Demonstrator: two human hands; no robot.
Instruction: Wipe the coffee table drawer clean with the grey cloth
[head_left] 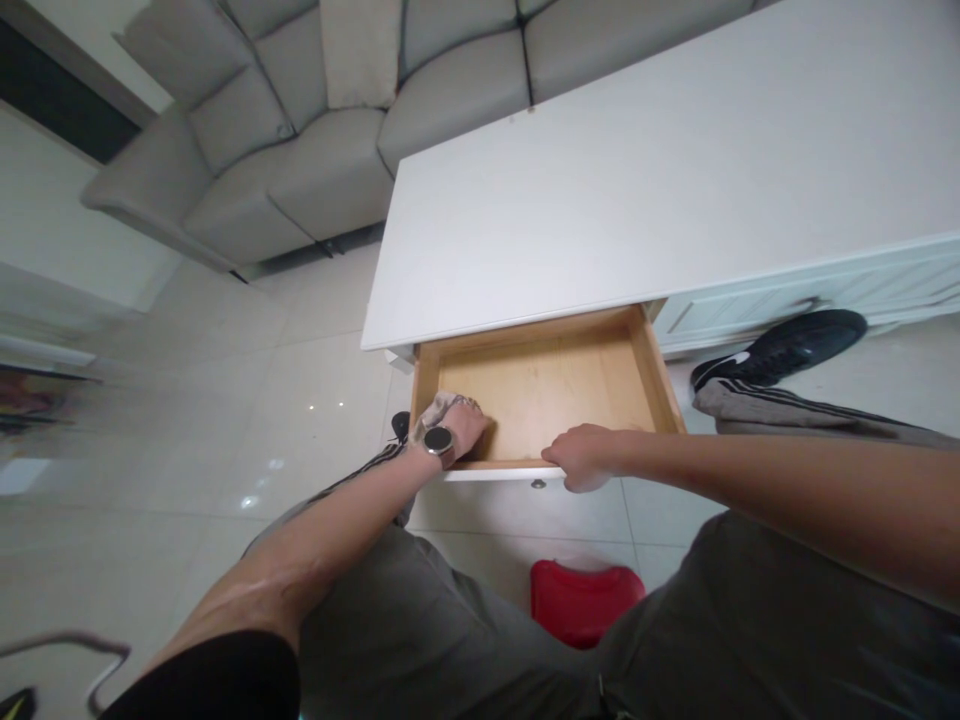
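Broadly, the grey sofa (pixel 457 95) runs along the far side; in front of it stands the long white worktop (pixel 637 190), whose drawer (pixel 555 385) is pulled out toward the person, its pale wooden bottom showing; below the drawer's front, between the person's legs, is a red seat (pixel 585 605), perhaps a stool; the right hand (pixel 589 455) is closed over the top edge of the drawer's front, thumb and fingers partly hidden; the left hand (pixel 466 425) is inside, narrowed on a bunched cloth (pixel 433 408), though how its fingers lie underneath cannot be told; the cloth sits at the left wall, near the front corner; smallest come the watch (pixel 438 441) on the left wrist and the round knob (pixel 538 484), just beside the right hand.

The step looks like wiping the inside; to do it well, the right hand should brace the front without tugging, since a drawer this far out could tip or slide; the cloth is best pressed into the corner with the fingertips, then drawn along the joint in overlapping strokes, the watch kept off the wood.
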